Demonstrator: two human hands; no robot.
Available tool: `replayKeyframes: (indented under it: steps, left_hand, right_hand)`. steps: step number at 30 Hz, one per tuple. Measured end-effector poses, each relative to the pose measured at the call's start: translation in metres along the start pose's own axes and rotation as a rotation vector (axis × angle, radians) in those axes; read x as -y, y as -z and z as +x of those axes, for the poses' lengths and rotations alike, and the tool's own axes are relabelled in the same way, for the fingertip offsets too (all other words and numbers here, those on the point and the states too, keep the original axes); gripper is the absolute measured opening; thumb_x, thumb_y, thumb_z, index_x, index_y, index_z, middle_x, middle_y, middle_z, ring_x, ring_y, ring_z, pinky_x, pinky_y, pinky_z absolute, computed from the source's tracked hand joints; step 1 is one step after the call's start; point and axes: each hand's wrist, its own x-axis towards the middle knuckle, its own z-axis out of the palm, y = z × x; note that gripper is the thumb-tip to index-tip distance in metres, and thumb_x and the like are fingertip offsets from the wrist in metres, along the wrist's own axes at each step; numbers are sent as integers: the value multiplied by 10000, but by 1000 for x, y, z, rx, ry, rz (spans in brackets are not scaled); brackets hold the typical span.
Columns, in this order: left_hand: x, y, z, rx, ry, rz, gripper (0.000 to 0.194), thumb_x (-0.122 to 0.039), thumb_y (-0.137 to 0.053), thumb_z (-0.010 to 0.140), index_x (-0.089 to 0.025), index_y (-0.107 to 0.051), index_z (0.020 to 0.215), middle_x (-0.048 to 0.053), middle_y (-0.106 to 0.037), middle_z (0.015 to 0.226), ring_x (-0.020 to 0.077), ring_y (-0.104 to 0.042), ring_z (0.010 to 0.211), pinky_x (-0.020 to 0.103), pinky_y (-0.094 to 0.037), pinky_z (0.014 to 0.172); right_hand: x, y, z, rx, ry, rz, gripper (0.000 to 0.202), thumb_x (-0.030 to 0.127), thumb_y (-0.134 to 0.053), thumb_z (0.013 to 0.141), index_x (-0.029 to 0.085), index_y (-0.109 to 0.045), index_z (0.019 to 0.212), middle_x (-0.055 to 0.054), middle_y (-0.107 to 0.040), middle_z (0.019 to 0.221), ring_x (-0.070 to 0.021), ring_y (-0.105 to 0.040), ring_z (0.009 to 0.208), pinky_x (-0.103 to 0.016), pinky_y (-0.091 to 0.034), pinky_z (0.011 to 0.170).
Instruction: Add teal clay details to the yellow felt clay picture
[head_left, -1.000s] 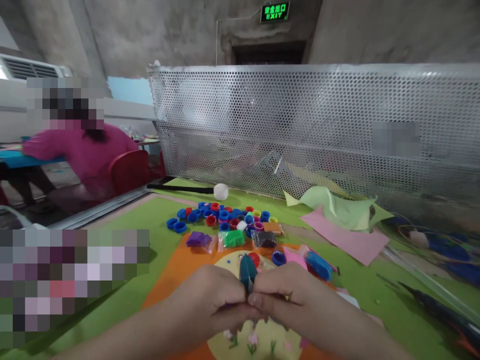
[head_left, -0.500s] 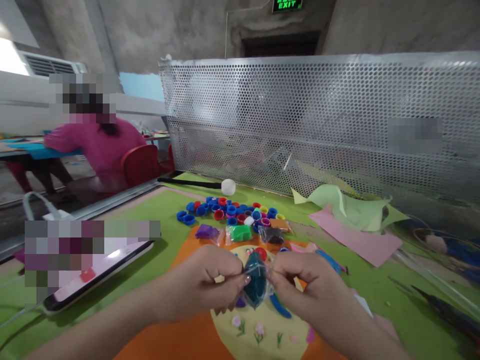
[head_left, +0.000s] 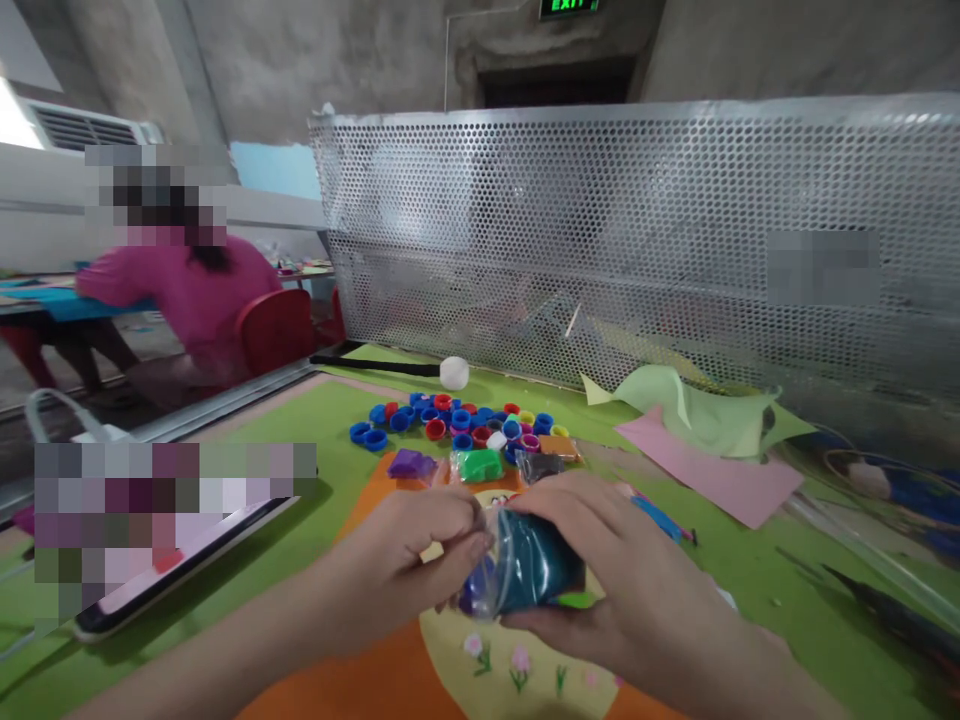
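Head view shows your right hand [head_left: 600,570] cupped around a clear packet of dark teal clay [head_left: 534,570], thumb under it and fingers over its top. Your left hand [head_left: 409,560] pinches the packet's near edge between thumb and forefinger, and both hands hover just above a yellow round mat [head_left: 517,670] on an orange sheet [head_left: 375,680]. Beyond your hands lie purple [head_left: 411,464] and green [head_left: 480,465] clay packets, then a scatter of bottle caps [head_left: 450,420]. Left of your left hand lies a phone [head_left: 187,570].
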Motion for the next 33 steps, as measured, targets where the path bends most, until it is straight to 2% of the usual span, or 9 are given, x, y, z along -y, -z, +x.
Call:
replayKeyframes:
  steps: [6,9,12,15,21,23,26,30,33]
  left_hand:
    - [7,-6,-1,-217,-133,98,260,-120,-426,829,-190,-359,587,-44,-426,607,91,-454,601,192,-401,557]
    - [12,-8,-4,-367,-257,150,84,-123,-523,805,-197,-483,802,-47,-430,677,99,-441,613,212,-398,567]
    - [12,-7,-4,-430,-412,288,124,-108,-577,816,-187,-572,913,-28,-493,709,112,-485,658,244,-442,659]
    - [8,-6,-3,-408,-436,360,115,-82,-582,818,-179,-595,878,-29,-524,674,117,-498,674,251,-452,711]
    - [5,-10,0,-404,-365,367,106,-104,-559,819,-203,-599,823,-52,-486,592,96,-506,573,212,-451,626]
    - [6,-9,0,-358,-315,389,113,-119,-534,832,-211,-593,805,-49,-491,593,94,-520,561,199,-444,599]
    - [12,-7,1,-282,-257,415,95,-147,-518,843,-226,-563,815,-50,-499,612,88,-518,541,169,-418,529]
    - [25,-6,2,-237,-320,414,126,-175,-504,839,-225,-486,726,-66,-439,576,76,-468,475,136,-408,477]
    - [33,-6,1,-173,-341,411,127,-167,-486,840,-227,-474,729,-57,-468,599,83,-498,500,132,-429,491]
  right_hand:
    - [-1,2,-2,-22,-25,1,514,323,-786,684,216,-476,1080,-10,-592,1029,-180,-560,926,-293,-482,756]
    - [-1,0,-3,-32,-34,-17,524,345,-805,654,212,-485,1046,-6,-609,990,-187,-575,885,-301,-492,723]
    - [0,-2,-3,-46,-54,-4,500,360,-796,665,198,-496,1031,-23,-617,984,-186,-586,859,-290,-496,687]
    - [0,-1,-1,-48,-57,-10,455,375,-777,688,182,-517,1007,-43,-623,989,-194,-585,853,-296,-490,677]
    - [0,0,1,-27,-53,-53,427,396,-766,697,145,-563,977,-53,-637,939,-206,-585,831,-310,-474,696]
    - [0,1,1,-30,-39,-72,427,419,-760,698,134,-574,955,-68,-639,935,-218,-585,827,-318,-472,694]
    - [-1,2,1,7,-30,-103,427,444,-724,735,132,-577,987,-72,-633,939,-227,-579,855,-326,-464,714]
    - [-2,4,3,59,-44,-127,480,475,-704,751,133,-556,1054,-63,-622,959,-217,-565,886,-320,-448,756]
    - [-3,6,4,76,-37,-147,479,487,-703,747,127,-562,1030,-56,-620,936,-208,-557,867,-310,-439,743]
